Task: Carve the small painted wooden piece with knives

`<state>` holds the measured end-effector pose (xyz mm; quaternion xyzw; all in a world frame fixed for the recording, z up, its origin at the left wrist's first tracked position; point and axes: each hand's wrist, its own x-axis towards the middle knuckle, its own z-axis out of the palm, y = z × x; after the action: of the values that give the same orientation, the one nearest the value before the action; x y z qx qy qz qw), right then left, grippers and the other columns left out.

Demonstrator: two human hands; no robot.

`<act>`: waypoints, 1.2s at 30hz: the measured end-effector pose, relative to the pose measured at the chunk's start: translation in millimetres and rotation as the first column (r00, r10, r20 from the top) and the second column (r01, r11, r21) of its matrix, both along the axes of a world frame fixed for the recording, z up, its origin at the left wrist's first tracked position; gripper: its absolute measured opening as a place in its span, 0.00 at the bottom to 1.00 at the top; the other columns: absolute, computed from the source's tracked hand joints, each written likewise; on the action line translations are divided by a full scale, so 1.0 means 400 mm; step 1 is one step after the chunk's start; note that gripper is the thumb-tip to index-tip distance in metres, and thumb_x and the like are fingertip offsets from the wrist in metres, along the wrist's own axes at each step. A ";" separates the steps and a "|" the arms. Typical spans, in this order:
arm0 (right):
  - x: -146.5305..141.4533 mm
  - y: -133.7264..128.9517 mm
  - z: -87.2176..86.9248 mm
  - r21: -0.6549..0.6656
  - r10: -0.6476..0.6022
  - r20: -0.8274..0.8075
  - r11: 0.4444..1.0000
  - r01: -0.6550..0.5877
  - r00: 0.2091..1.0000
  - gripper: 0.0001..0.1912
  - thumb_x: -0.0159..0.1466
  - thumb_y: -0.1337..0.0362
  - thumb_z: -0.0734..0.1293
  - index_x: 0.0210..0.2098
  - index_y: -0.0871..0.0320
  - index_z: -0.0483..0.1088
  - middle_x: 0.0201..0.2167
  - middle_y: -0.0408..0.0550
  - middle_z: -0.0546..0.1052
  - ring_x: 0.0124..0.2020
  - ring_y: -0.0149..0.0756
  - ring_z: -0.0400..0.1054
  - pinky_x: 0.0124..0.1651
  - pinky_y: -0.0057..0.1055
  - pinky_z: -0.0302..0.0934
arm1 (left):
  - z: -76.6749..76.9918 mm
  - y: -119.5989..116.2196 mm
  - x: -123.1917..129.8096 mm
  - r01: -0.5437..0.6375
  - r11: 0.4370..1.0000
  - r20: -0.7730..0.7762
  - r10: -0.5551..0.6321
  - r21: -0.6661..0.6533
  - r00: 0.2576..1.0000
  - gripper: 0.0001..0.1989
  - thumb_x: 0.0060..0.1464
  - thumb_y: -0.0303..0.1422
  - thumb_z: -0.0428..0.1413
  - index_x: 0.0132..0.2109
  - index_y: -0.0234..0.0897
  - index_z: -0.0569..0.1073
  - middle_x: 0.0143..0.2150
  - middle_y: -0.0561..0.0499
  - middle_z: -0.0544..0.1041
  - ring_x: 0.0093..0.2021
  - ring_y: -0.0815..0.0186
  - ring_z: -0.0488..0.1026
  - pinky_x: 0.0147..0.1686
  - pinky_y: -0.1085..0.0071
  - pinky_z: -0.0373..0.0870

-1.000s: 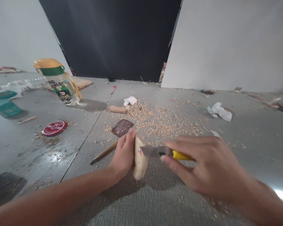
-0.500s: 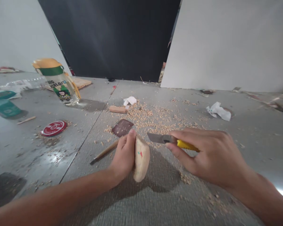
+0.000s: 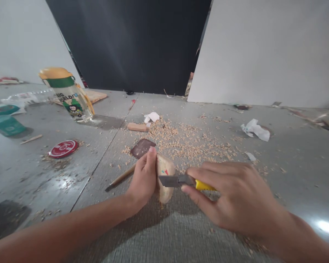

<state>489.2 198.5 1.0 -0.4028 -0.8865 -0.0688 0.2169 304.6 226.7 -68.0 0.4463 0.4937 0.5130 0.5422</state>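
Note:
My left hand [image 3: 144,175] grips a pale, rounded piece of wood [image 3: 165,166] from its left side, thumb at the top. Small red and blue marks show on the wood. My right hand [image 3: 230,193] is closed around a yellow utility knife [image 3: 204,185]. Its blade [image 3: 167,181] lies across the wood's face, just under the coloured marks; I cannot tell how firmly it touches. Behind my left hand a wood-handled chisel [image 3: 120,178] rests on the floor, its handle end hidden. A brown sandpaper piece [image 3: 142,148] lies just beyond my left thumb.
Wood shavings [image 3: 186,140] are scattered ahead. A small wood block [image 3: 137,127] and crumpled tissue [image 3: 255,129] lie farther off. At left are a red round lid [image 3: 63,149], a yellow-topped bottle [image 3: 71,98] and a teal container [image 3: 7,125]. Dark and white panels [image 3: 128,44] stand behind.
My right hand has moved the knife left and down, from beside the wood to across its face. The wood has tilted slightly in my left hand.

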 end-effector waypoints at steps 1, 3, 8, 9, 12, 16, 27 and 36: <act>0.001 0.000 -0.001 -0.004 0.003 0.002 1.000 -0.003 1.000 0.14 0.66 0.55 0.63 0.34 0.56 0.77 0.26 0.45 0.78 0.22 0.32 0.68 0.26 0.30 0.52 | 0.000 0.000 0.001 -0.015 1.000 0.005 0.015 -0.003 1.000 0.28 0.60 0.57 0.43 0.23 0.40 0.58 0.18 0.57 0.59 0.19 0.71 0.56 0.20 0.72 0.55; 0.002 0.000 -0.002 -0.005 0.006 0.003 1.000 -0.006 1.000 0.14 0.65 0.55 0.63 0.34 0.55 0.77 0.26 0.45 0.78 0.22 0.31 0.67 0.26 0.30 0.52 | -0.001 0.000 0.002 -0.050 0.999 0.026 0.050 -0.011 0.998 0.28 0.59 0.57 0.45 0.24 0.40 0.59 0.18 0.57 0.60 0.19 0.71 0.56 0.20 0.72 0.55; 0.000 0.000 -0.002 -0.007 0.005 -0.002 1.000 -0.005 1.000 0.14 0.65 0.55 0.64 0.34 0.55 0.77 0.24 0.44 0.78 0.22 0.31 0.67 0.26 0.30 0.52 | -0.008 0.000 0.001 -0.053 0.999 0.053 0.054 -0.011 0.997 0.27 0.58 0.57 0.47 0.24 0.39 0.59 0.19 0.57 0.59 0.20 0.71 0.55 0.20 0.73 0.55; -0.001 -0.001 -0.002 -0.010 0.004 -0.005 1.000 -0.004 1.000 0.13 0.65 0.55 0.64 0.34 0.55 0.77 0.25 0.44 0.78 0.22 0.32 0.68 0.26 0.30 0.52 | -0.009 0.000 0.000 -0.053 0.998 0.058 0.054 -0.015 0.997 0.27 0.58 0.57 0.47 0.24 0.39 0.59 0.19 0.57 0.59 0.20 0.71 0.55 0.20 0.74 0.56; -0.004 -0.001 0.000 -0.017 0.006 -0.016 1.000 -0.006 1.000 0.13 0.65 0.56 0.64 0.34 0.55 0.77 0.26 0.44 0.78 0.22 0.32 0.68 0.26 0.30 0.52 | -0.010 0.000 -0.002 -0.059 0.998 0.063 0.060 -0.028 0.996 0.27 0.58 0.57 0.48 0.25 0.39 0.59 0.20 0.57 0.60 0.21 0.71 0.56 0.21 0.74 0.57; 0.002 0.004 -0.001 -0.025 0.001 -0.023 1.000 -0.001 1.000 0.14 0.65 0.55 0.64 0.34 0.55 0.77 0.26 0.44 0.79 0.22 0.32 0.68 0.25 0.30 0.53 | -0.007 -0.002 -0.005 -0.057 0.998 0.041 0.058 -0.037 0.997 0.27 0.58 0.57 0.48 0.25 0.39 0.60 0.20 0.57 0.61 0.21 0.71 0.56 0.21 0.74 0.57; -0.005 -0.003 0.000 -0.067 0.022 -0.030 0.997 -0.024 0.999 0.13 0.65 0.55 0.63 0.34 0.55 0.77 0.23 0.43 0.76 0.21 0.31 0.67 0.26 0.29 0.52 | 0.004 -0.004 -0.002 -0.053 0.998 -0.006 0.053 -0.038 0.999 0.28 0.57 0.59 0.46 0.24 0.40 0.59 0.19 0.57 0.60 0.20 0.71 0.56 0.19 0.73 0.55; -0.008 -0.003 -0.001 -0.098 0.041 -0.037 0.994 -0.044 0.998 0.14 0.65 0.55 0.63 0.33 0.56 0.76 0.22 0.42 0.75 0.21 0.31 0.66 0.25 0.30 0.50 | 0.012 -0.006 0.001 -0.032 0.999 -0.002 0.032 -0.003 0.999 0.27 0.59 0.56 0.47 0.23 0.39 0.58 0.19 0.56 0.59 0.20 0.71 0.54 0.20 0.74 0.55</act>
<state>486.0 197.4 0.6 -0.3953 -0.8933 -0.0130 0.2136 305.1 224.2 -63.3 0.4381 0.5022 0.5204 0.5338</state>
